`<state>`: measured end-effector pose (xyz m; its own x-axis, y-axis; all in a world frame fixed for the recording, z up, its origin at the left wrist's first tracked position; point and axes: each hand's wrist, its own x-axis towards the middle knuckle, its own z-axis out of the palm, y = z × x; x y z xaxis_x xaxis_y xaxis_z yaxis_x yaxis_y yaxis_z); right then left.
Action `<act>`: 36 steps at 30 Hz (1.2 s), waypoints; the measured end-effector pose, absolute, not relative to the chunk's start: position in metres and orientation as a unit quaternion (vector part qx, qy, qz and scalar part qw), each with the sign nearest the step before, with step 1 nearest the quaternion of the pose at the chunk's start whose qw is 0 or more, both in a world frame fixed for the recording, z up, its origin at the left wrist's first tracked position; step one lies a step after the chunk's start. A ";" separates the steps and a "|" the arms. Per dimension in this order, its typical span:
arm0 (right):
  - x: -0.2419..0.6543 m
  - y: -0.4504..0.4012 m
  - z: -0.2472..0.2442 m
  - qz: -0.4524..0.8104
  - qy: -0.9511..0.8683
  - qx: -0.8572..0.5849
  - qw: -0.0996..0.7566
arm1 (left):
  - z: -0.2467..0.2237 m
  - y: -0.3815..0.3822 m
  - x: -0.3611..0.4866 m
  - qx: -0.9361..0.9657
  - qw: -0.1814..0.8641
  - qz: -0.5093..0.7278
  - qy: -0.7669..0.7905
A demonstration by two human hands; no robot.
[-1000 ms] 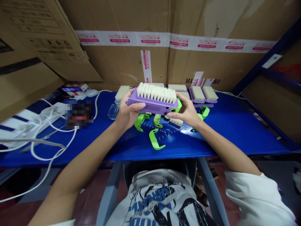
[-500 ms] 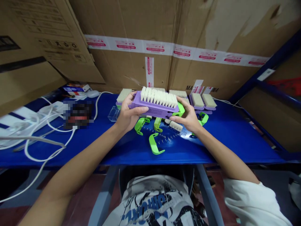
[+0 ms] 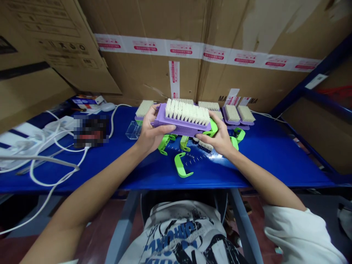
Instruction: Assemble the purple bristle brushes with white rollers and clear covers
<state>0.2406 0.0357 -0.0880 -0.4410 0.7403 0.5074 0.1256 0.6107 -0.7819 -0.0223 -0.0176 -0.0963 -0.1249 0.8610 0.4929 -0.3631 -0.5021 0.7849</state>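
Between my two hands a purple scrub brush [image 3: 180, 126] is held up above the blue table, its cream bristles turned upward. My left hand [image 3: 152, 132] grips its left end, the thumb along the near side. My right hand [image 3: 217, 137] closes on its right end, where a bright green handle piece [image 3: 212, 128] sits against the purple body. Below the brush lie loose green handle pieces [image 3: 181, 167], many small metal springs or pins [image 3: 194, 157] and a small cream-bristled block [image 3: 205, 146]. My palms and the brush's underside are hidden.
More purple brushes stand at the back, bristles up, on the left [image 3: 145, 109] and right [image 3: 245, 114]. A clear plastic box [image 3: 133, 131] is left of my hands. White cables [image 3: 57, 146] and a power strip [image 3: 16, 145] cover the far left. A cardboard wall [image 3: 154, 77] rises behind.
The view has shifted slightly. Both hands keep hold of the brush at its ends, and it stays nearly in place with the green handle piece at its right end.
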 end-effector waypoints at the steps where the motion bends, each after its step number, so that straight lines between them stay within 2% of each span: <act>1: 0.241 0.036 -0.088 0.343 -0.780 -0.277 0.444 | -0.097 -0.017 -0.023 0.505 0.427 0.708 0.248; 10: 0.238 0.041 -0.096 0.386 -0.792 -0.248 0.402 | -0.107 -0.012 -0.021 0.518 0.408 0.710 0.247; 16: 0.235 0.036 -0.094 0.369 -0.786 -0.278 0.410 | -0.104 -0.016 -0.018 0.519 0.411 0.701 0.266; 24: 0.231 0.028 -0.095 0.366 -0.776 -0.289 0.425 | -0.094 -0.025 -0.019 0.560 0.361 0.687 0.289; 31: 0.227 0.027 -0.093 0.456 -0.774 -0.213 0.384 | -0.074 -0.012 -0.048 0.473 0.359 0.755 0.277; 34: 0.231 0.027 -0.088 0.383 -0.788 -0.244 0.415 | -0.068 -0.011 -0.055 0.448 0.354 0.776 0.267; 36: 0.239 0.031 -0.083 0.288 -0.824 -0.294 0.390 | -0.065 -0.014 -0.054 0.459 0.373 0.763 0.262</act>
